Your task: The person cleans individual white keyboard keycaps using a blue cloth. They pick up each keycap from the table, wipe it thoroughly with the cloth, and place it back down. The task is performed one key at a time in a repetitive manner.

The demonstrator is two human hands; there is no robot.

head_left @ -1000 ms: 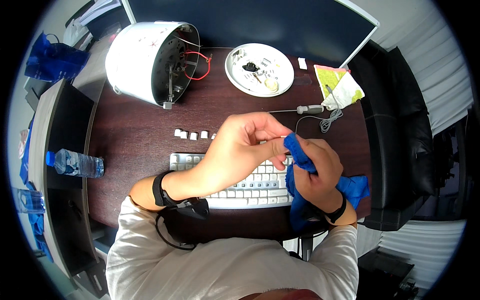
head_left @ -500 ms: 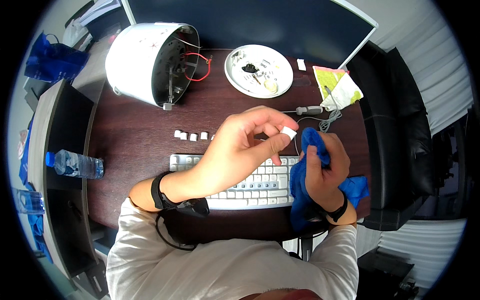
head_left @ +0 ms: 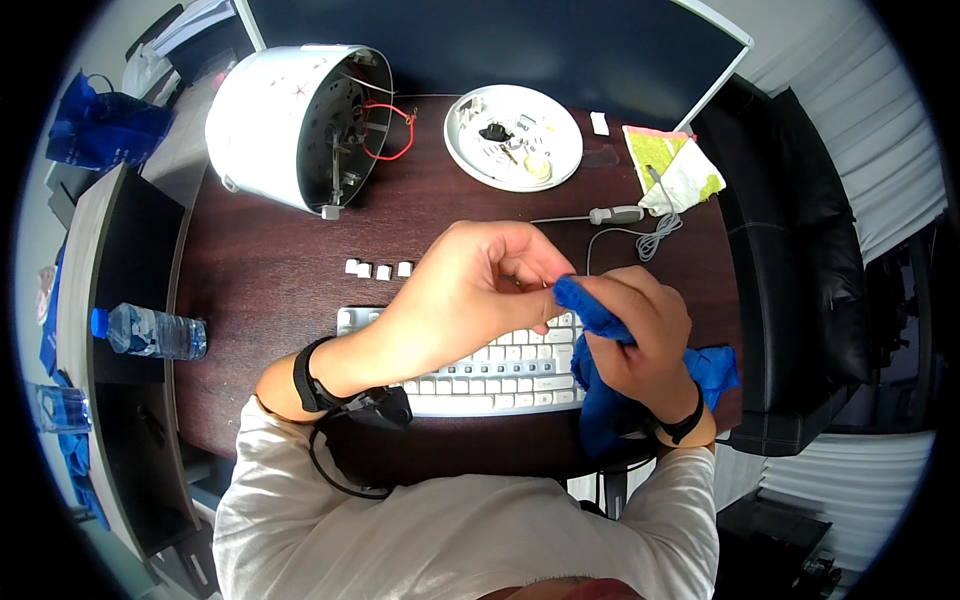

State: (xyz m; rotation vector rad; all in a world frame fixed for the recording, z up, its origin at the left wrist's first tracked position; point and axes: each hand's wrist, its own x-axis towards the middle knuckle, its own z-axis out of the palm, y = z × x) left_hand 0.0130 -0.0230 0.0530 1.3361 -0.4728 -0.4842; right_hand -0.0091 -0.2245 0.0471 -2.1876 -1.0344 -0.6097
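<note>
Over the white keyboard [head_left: 470, 404], my left hand [head_left: 480, 280] is closed in a pinch on a small white keycap, which the cloth and fingers now cover. My right hand [head_left: 645, 325] grips a blue cloth [head_left: 590, 306], its bunched tip pressed against the left fingertips. The rest of that cloth hangs down over the keyboard's right end and the desk edge. One row of the keyboard lacks its caps and shows bare switches. Several loose white keycaps [head_left: 384, 272] lie in a line on the desk behind the keyboard, left of my left hand.
A white appliance housing [head_left: 265, 130] lies on its side at the back left, red wire poking out. A white dish [head_left: 465, 165] holds small parts. Behind my right hand are a grey-handled screwdriver [head_left: 615, 215], a coiled cable [head_left: 660, 238] and a yellow-white cloth [head_left: 690, 180]. A water bottle [head_left: 155, 332] is at left.
My right hand has moved left and brought the blue cloth onto the keycap in my left fingers. The keycap, visible before, is now covered.
</note>
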